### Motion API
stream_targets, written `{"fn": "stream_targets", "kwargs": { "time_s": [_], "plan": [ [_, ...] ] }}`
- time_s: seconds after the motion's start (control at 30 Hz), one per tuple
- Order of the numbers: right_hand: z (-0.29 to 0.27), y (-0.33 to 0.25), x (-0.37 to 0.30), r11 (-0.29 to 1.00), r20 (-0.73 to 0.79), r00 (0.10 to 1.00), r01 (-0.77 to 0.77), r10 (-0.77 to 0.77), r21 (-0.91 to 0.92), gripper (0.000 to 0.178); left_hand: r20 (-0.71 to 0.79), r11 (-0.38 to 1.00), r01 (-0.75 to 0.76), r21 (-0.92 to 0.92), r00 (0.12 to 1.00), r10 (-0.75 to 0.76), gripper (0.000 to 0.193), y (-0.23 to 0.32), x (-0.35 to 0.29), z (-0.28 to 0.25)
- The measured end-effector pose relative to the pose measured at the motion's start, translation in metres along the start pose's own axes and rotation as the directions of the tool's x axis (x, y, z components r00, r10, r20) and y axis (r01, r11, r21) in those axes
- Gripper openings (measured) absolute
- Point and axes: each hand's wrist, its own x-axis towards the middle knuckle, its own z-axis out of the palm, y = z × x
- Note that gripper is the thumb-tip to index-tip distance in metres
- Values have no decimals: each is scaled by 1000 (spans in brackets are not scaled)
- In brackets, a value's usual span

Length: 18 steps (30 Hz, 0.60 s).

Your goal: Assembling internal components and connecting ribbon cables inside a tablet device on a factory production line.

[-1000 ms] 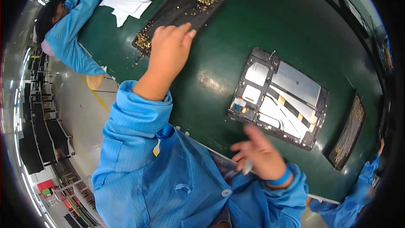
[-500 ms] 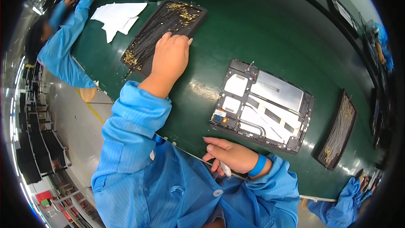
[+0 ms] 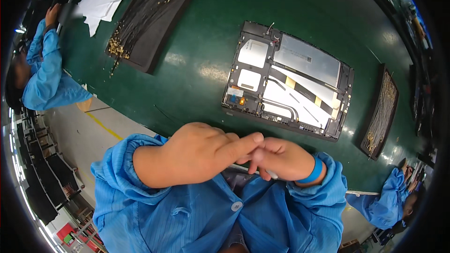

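My left hand (image 3: 199,153) is closed in a pinch, its fingertips meeting those of my right hand (image 3: 288,160) in front of my chest. A thin black cable (image 3: 164,114) trails out from behind the left hand over the table; its other end is hidden by the fingers. The right hand, with a blue band at its wrist, is curled round a white stick-like tool (image 3: 273,174), of which only the tip shows. Just beyond the hands lies an opened flat device (image 3: 286,82), with silver and white panels and black cables inside.
At the far left, a dark tray (image 3: 159,42) holds black cables with gold-coloured ends. White sheets (image 3: 101,7) lie beside it. Another tray (image 3: 382,112) of grey cables stands at the right. Co-workers in blue sit on the left and right of the green table (image 3: 211,33).
My left hand has drawn back from the cable tray to meet my right hand, and a thin black cable now trails from it. The view has shifted, too.
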Motion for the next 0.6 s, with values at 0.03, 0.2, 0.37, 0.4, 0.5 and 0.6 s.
{"fn": "stream_targets", "kwargs": {
  "time_s": [0.03,0.2,0.37,0.4,0.5,0.6],
  "plan": [
    [1,2,-1,1000,-5,1000,-9,9,3,31,-2,1000,2,-10,1000,-2,48,1,-1,0],
    [7,4,-4,983,-121,983,-152,139,-106,21,291,999,-26,40,957,13,47,12,2,-2],
    [4,18,-5,985,-151,978,-156,143,-74,22,284,999,-45,12,958,40,45,11,2,6],
    [5,18,-5,991,-213,969,-133,125,-24,23,245,998,-41,37,969,31,41,9,3,6],
    [2,18,-7,993,-317,941,-102,118,65,22,147,996,-25,90,989,12,33,3,6,11],
    [3,17,-11,970,-441,898,104,4,222,21,-5,990,4,140,1000,-3,25,1,13,18]
  ]
}}
